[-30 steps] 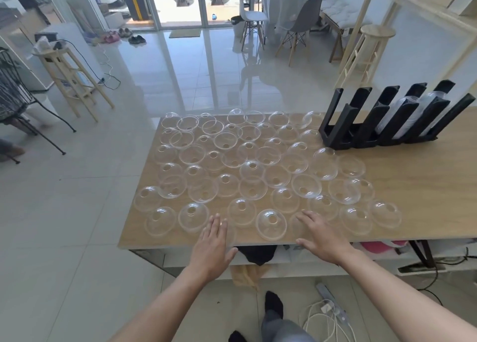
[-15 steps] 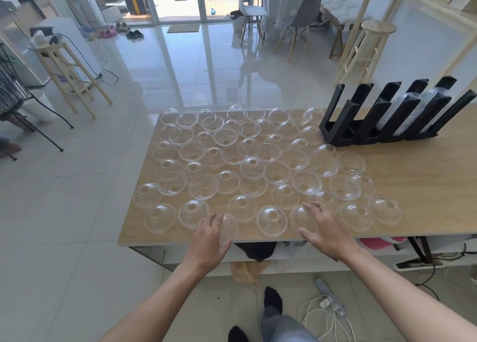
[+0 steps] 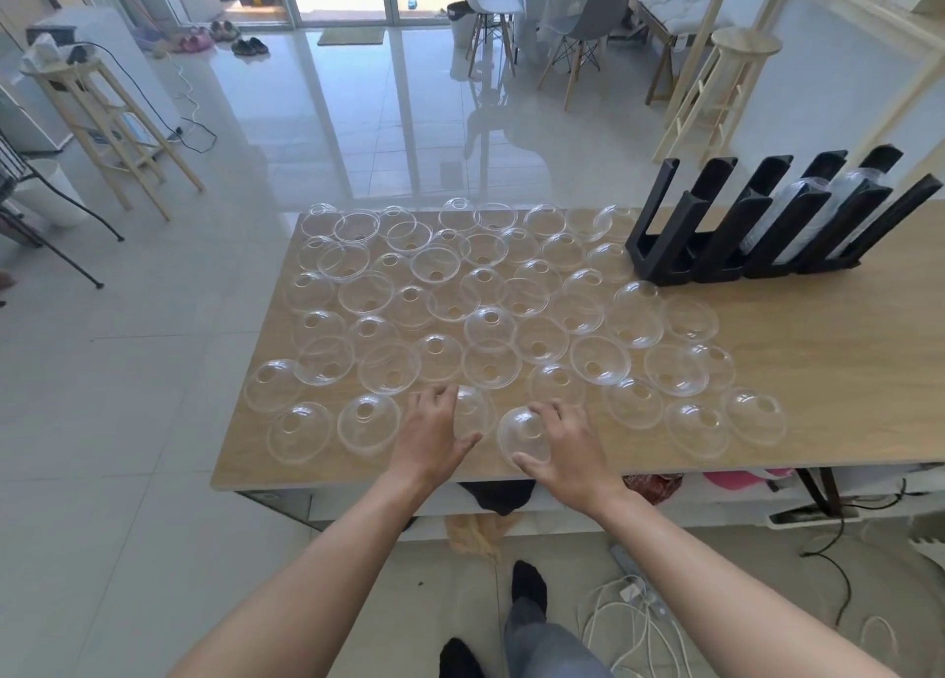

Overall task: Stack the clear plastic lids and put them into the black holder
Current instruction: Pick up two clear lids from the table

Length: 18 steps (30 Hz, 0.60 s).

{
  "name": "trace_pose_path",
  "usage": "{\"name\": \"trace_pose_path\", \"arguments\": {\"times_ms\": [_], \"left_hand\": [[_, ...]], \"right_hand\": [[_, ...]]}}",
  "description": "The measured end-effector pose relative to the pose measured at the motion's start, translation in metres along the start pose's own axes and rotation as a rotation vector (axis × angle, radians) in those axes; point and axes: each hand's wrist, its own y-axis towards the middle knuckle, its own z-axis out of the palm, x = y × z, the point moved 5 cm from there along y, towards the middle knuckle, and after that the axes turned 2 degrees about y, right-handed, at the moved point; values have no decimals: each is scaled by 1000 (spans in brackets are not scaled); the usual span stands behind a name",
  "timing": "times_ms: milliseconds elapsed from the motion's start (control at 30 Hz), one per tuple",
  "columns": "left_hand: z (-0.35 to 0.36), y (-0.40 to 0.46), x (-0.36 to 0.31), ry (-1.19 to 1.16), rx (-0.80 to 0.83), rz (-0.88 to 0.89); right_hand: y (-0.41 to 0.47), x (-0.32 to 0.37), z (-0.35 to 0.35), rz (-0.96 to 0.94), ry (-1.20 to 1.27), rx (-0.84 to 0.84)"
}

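Everywhere lids (image 3: 542, 342), prob. some overlapping

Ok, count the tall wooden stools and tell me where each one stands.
2. One stool stands on the floor left of the table, things on its seat; the other stands beyond the black holder, far right. More may be hidden.

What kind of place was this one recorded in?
Probably a small café or drinks shop, indoors. A wooden table is covered with clear dome lids beside a black holder; café-style chairs and stools stand on a glossy tiled floor.
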Motion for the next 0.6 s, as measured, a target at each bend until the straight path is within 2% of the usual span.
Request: {"name": "trace_pose_path", "arguments": {"times_ms": [133,300,600], "left_hand": [[8,0,2,24,32,-29],[19,-9,7,25,30,-46],[39,-8,-5,-102,40,-105]], "right_hand": [[-4,-11,14,36,5,48],[-4,-25,13,68,23,19],[-3,-41,13,95,132,5]]}}
